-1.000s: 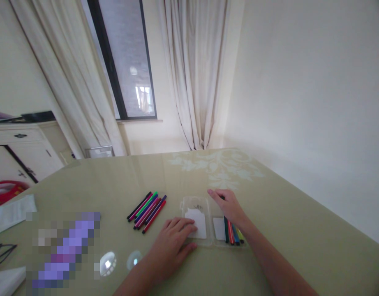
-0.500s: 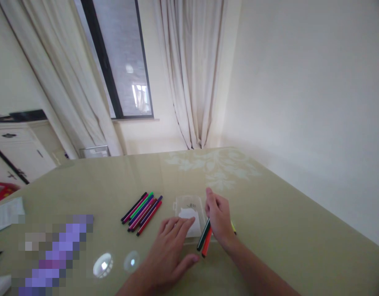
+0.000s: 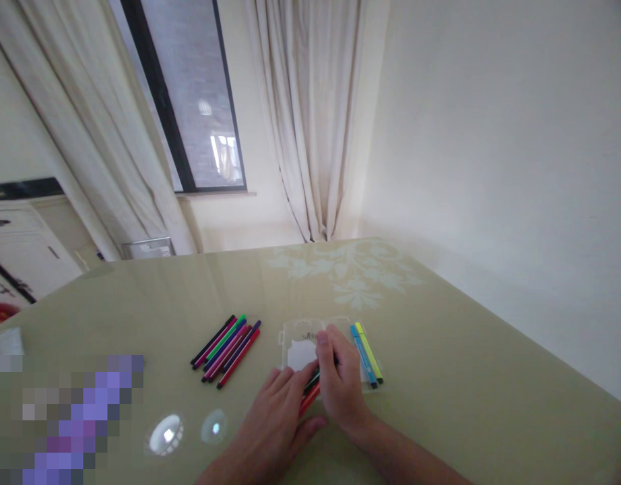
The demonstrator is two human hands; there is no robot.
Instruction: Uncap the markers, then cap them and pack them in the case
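My right hand point(image 3: 341, 377) is closed around felt-tip pens; a dark green pen point(image 3: 312, 383) and an orange-red pen point(image 3: 309, 400) stick out of it toward the lower left. My left hand point(image 3: 277, 414) reaches in from the left with its thumb apart from its fingers. Its fingertips touch or overlap the pens' lower ends, which are partly hidden there. Below both hands lies a clear plastic case point(image 3: 284, 328) with a white paper point(image 3: 300, 353) in it. At its right side rest a blue pen point(image 3: 364, 357) and a yellow pen point(image 3: 370, 353), side by side.
Left of the case, several coloured felt-tip pens point(image 3: 227, 350) lie slanted in a group. A pixelated purple item point(image 3: 88, 417) is at the lower left of the glossy table point(image 3: 442, 377). The wall point(image 3: 517, 202) borders the table's right edge.
My right hand has moved left with the pens, bringing their ends to my left hand. The blue and yellow pens on the right are now uncovered. The view has shifted slightly.
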